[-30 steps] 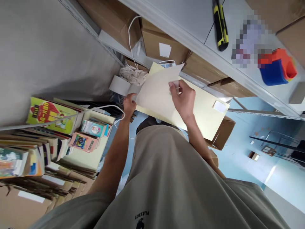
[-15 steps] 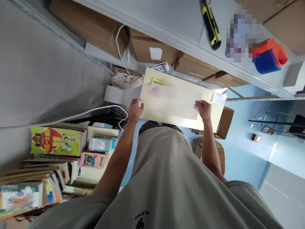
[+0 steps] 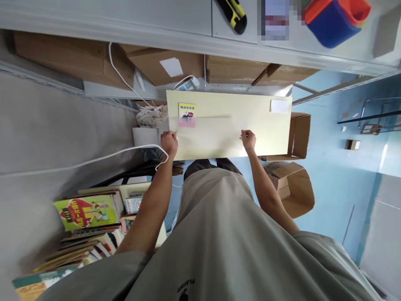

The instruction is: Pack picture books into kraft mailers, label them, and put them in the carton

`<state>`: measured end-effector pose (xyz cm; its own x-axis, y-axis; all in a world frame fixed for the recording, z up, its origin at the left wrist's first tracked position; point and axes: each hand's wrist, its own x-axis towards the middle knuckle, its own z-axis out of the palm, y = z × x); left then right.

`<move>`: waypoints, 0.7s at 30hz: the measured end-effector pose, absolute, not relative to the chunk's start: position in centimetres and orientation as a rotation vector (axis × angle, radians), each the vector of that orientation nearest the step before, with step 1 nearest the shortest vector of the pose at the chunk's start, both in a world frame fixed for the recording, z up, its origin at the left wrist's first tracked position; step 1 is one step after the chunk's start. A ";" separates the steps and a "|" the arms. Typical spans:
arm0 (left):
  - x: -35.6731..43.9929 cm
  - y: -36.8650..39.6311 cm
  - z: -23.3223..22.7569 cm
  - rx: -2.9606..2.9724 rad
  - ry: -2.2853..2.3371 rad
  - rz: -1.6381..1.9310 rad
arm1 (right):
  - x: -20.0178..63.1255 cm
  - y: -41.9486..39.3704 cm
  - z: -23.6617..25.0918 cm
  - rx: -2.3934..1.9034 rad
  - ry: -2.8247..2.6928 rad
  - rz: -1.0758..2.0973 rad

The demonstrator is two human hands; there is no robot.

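A pale, see-through sheet (image 3: 213, 136) spans the space between my hands over a cream tabletop (image 3: 257, 125). Its upper edge crosses a small yellow-and-pink book (image 3: 187, 110), whose top half is uncovered. At the table's left edge, my left hand (image 3: 169, 142) is closed on the sheet's left end. Right of the table's middle, my right hand (image 3: 248, 140) pinches the other end. A white pad or stack of cards (image 3: 280, 106) lies at the table's far right corner.
A grey shelf above holds a yellow-black utility knife (image 3: 233, 16) and a red-and-blue holder (image 3: 336, 21). A white cable (image 3: 94, 161) runs beside my left arm. Books (image 3: 90, 211) stand lower left; open cardboard boxes (image 3: 291, 188) sit at right. A white roll (image 3: 145, 136) stands left.
The view has shifted, and the table now looks level. My hands are slightly closer together, with the sheet between them. The sheet sits lower across the book, and the book's top shows more clearly.
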<state>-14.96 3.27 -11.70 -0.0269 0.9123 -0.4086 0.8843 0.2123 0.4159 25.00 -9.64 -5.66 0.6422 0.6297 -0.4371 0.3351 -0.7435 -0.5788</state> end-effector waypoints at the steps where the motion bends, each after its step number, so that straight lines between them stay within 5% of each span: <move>1: -15.2 3.3 -11.5 1.683 1.899 0.063 | 24.6 -9.5 -5.4 -2.416 -0.782 0.847; 7: -16.1 2.1 -7.7 1.776 1.943 0.105 | 25.6 -8.6 -3.1 -2.363 -0.954 0.629; 13: -12.9 1.0 -3.4 1.941 1.670 0.155 | 35.8 -11.7 -0.6 -2.253 -1.000 0.641; 21: -3.8 -0.3 -5.6 1.887 1.653 -0.080 | 43.4 -13.9 -6.2 -2.431 -0.943 0.716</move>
<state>-3.85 -0.31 -5.65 0.2143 0.8757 -0.4326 0.9136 -0.0230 0.4060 43.40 -13.86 -6.23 0.6346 0.7096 -0.3063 0.4850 -0.6742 -0.5570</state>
